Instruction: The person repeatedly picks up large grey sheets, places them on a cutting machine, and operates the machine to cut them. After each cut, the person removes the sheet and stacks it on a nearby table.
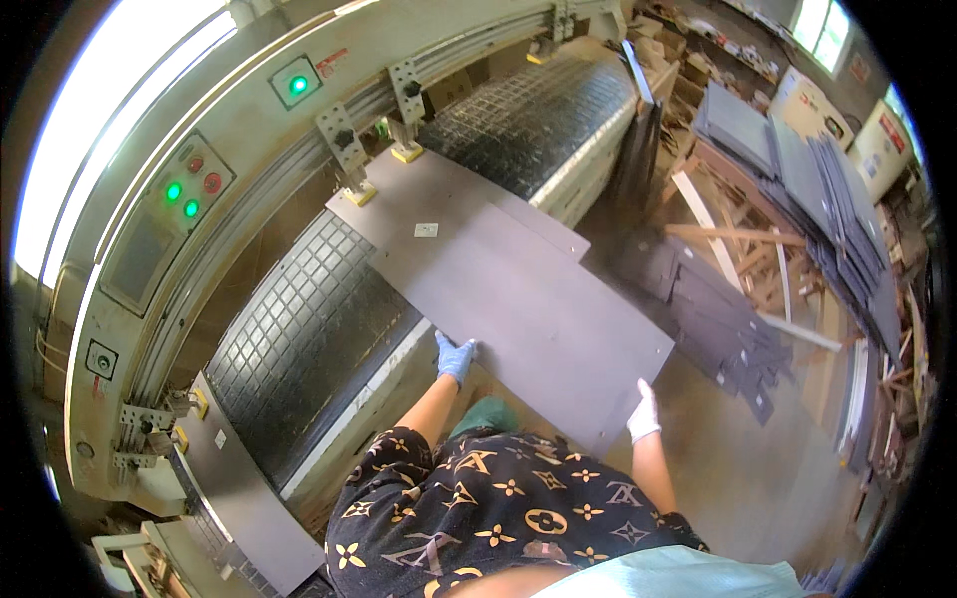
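Head view: a large grey panel [538, 309] is being held across the near edge of a machine bed [304, 329].
Its end beyond that edge is being gripped by the white-gloved right hand [644, 414]; its long side is being touched by the blue-gloved left hand [455, 360], whose grip cannot be told.

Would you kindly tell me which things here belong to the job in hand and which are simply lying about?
In use: large grey panel; blue-gloved left hand and white-gloved right hand at its edges; cream machine.

Apparently lying about: scattered dark panels; stacked grey panels; wooden strips.
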Demonstrator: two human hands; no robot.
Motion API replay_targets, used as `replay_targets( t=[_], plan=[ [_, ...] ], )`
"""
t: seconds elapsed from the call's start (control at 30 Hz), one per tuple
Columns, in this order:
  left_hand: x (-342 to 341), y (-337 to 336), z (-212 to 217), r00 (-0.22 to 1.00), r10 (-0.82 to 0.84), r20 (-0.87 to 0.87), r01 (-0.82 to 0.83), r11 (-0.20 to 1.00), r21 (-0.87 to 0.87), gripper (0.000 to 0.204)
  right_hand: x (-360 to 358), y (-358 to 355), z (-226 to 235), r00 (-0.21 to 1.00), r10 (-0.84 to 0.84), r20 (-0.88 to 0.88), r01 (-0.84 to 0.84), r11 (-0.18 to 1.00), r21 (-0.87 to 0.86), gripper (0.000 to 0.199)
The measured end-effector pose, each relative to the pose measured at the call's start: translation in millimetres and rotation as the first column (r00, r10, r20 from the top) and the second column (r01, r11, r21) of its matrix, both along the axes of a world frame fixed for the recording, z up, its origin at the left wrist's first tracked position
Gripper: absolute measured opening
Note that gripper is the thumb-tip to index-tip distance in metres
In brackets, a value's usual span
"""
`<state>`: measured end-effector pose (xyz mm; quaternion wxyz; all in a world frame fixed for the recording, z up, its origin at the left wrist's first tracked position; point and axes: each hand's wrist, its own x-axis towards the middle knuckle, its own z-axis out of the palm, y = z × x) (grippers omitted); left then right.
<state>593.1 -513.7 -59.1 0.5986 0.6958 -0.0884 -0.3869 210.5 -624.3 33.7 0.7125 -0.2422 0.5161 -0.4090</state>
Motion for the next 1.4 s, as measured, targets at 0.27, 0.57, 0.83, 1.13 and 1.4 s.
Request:
replay_targets(
  t=[0.27, 0.57, 0.83, 1.13, 1.4],
  plan=[
    [12.2, -60.8, 16.4, 0.998, -0.059, 0.038, 0.05, 0.978, 0.203, 0.073, 37.7, -68.5, -21.8, 0.99, 0.061, 0.125, -0.071, 0.995, 0.071, 0.044],
    [25.3, -72.6, 18.4, 0.975, -0.069, -0.213, 0.078, 0.996, 0.036, 0.058, 53.8, -77.2, 2.3, 0.97, 0.131, 0.202, -0.159, 0.978, 0.131, 0.052],
    [38.6, -68.2, 11.5, 0.95, -0.21, -0.231, 0.217, 0.976, 0.005, 0.059, 55.2, -65.3, -8.8, 0.969, 0.057, 0.239, -0.133, 0.94, 0.314, 0.053],
    [48.5, -72.0, -7.3, 0.915, -0.356, -0.191, 0.348, 0.934, -0.079, 0.072, 58.8, -67.5, -12.4, 0.988, 0.056, 0.142, -0.092, 0.961, 0.262, 0.052],
    [54.8, -69.3, -11.9, 0.886, -0.395, -0.241, 0.394, 0.918, -0.056, 0.072, 57.7, -77.4, -19.7, 0.996, 0.036, 0.087, -0.059, 0.959, 0.277, 0.047]
  ],
)
